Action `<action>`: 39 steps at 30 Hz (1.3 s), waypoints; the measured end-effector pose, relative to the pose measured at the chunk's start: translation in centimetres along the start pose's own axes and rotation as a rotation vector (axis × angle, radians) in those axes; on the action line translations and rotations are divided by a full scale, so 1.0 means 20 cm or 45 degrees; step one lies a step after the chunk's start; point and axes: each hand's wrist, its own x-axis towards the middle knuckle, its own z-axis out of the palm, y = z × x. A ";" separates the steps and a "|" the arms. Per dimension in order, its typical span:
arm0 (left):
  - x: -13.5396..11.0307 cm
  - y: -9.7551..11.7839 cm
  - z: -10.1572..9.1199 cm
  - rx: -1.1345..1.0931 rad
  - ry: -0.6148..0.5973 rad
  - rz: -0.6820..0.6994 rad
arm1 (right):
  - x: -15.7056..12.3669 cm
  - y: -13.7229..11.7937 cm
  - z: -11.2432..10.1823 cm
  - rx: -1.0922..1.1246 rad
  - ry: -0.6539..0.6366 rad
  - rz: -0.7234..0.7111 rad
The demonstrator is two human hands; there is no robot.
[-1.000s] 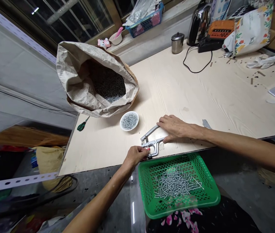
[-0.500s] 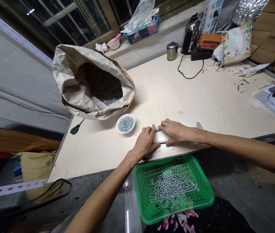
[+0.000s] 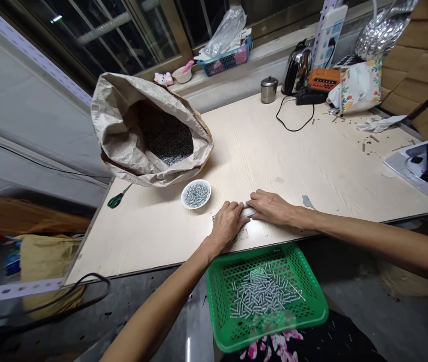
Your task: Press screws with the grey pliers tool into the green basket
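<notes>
Near the table's front edge, my left hand and my right hand grip a narrow grey metal bar-like piece from its two ends. Fingers lie along its far side and thumbs along its near side. Most of the piece is hidden under the hands, so its exact kind does not show. Left of my left hand stands a white bowl full of small silvery metal parts. Below the table edge, a green plastic basket holds many silvery screw-like pieces.
A large open woven sack with dark metal pieces inside leans at the back left. Green-handled scissors lie at the left. Toward the back are a lidded metal canister, a kettle and a corded charger.
The grey piece's two long edges, apart before, are now close together, and my thumbs have moved up toward my fingers. The camera view has shifted slightly.
</notes>
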 end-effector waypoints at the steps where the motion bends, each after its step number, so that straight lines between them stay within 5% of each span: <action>1: -0.03 -0.01 -0.01 -0.037 0.071 -0.012 | -0.01 0.02 -0.01 0.022 0.011 -0.040; 3: -0.10 -0.03 -0.04 -0.120 0.257 -0.119 | -0.03 0.04 -0.03 0.081 0.048 -0.098; 6: -0.22 -0.08 -0.11 -0.141 0.408 -0.501 | -0.05 0.05 -0.03 0.133 0.158 -0.082; 9: -0.32 -0.10 -0.15 -0.126 0.202 -0.811 | -0.05 0.00 0.01 0.157 0.205 -0.130; 14: -0.30 -0.08 -0.15 -0.190 -0.186 -0.972 | -0.03 -0.12 0.09 0.175 0.148 -0.187; 19: -0.20 -0.08 -0.18 -0.134 -0.429 -0.930 | 0.02 -0.16 0.14 0.051 0.126 -0.144; 22: -0.20 -0.05 -0.22 0.180 -0.394 -0.787 | 0.06 -0.14 0.16 -0.023 0.180 -0.125; 25: -0.27 0.07 -0.26 0.530 -0.205 -0.530 | 0.09 -0.11 0.16 -0.024 0.222 -0.093; 30: -0.41 0.25 -0.34 0.353 -0.367 -0.205 | 0.08 -0.09 0.18 0.038 0.291 -0.081; 32: -0.39 0.20 -0.37 0.312 -0.267 -0.256 | 0.08 -0.10 0.20 0.052 0.329 -0.076; 35: -0.26 -0.03 -0.40 0.406 0.022 -0.556 | 0.08 -0.10 0.21 0.059 0.367 -0.075; 39: -0.07 -0.33 -0.39 0.374 0.050 -0.746 | 0.08 -0.09 0.22 0.078 0.395 -0.094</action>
